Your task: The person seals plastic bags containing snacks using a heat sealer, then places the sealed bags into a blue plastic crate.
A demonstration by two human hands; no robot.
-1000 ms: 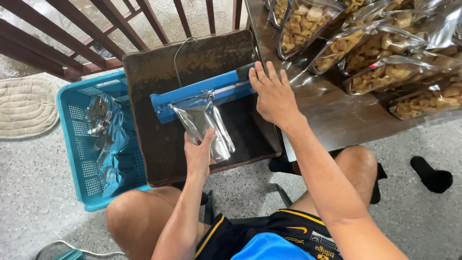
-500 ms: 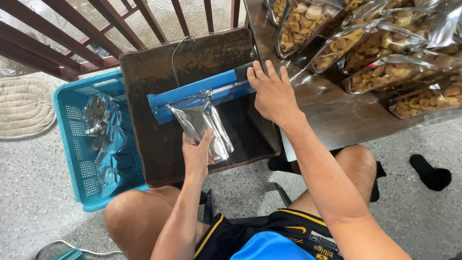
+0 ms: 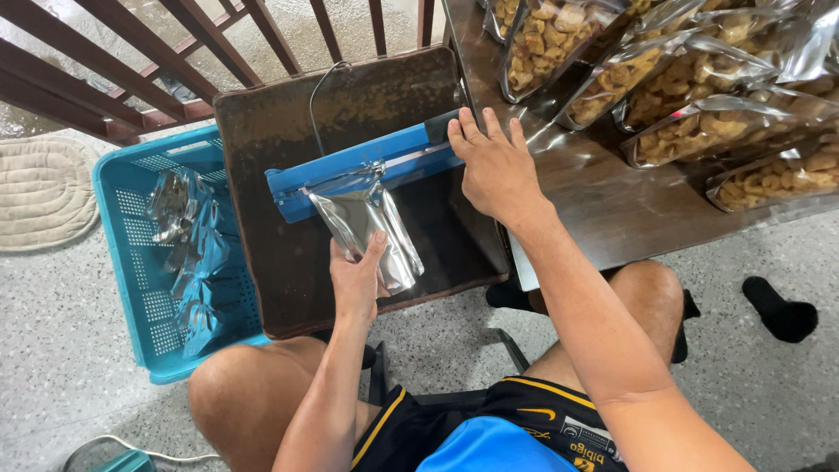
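Observation:
A blue bar heat sealer (image 3: 350, 166) lies across a dark brown board (image 3: 288, 262) over my knees. A silver foil pouch (image 3: 367, 223) has its top edge under the sealer's arm. My left hand (image 3: 357, 281) holds the pouch by its lower end, thumb on top. My right hand (image 3: 491, 166) rests flat, palm down, on the right end of the sealer's arm, fingers together and pointing away from me.
A blue plastic basket (image 3: 122, 253) on the floor to the left holds several silver pouches (image 3: 188, 253). Clear bags of fried snacks (image 3: 699, 96) crowd the brown table (image 3: 594, 201) at right. A wooden railing (image 3: 157, 52) stands behind; a beige mat (image 3: 44, 188) lies far left.
Both hands keep their hold and the pouch stays under the sealer's arm; only the camera view has shifted slightly.

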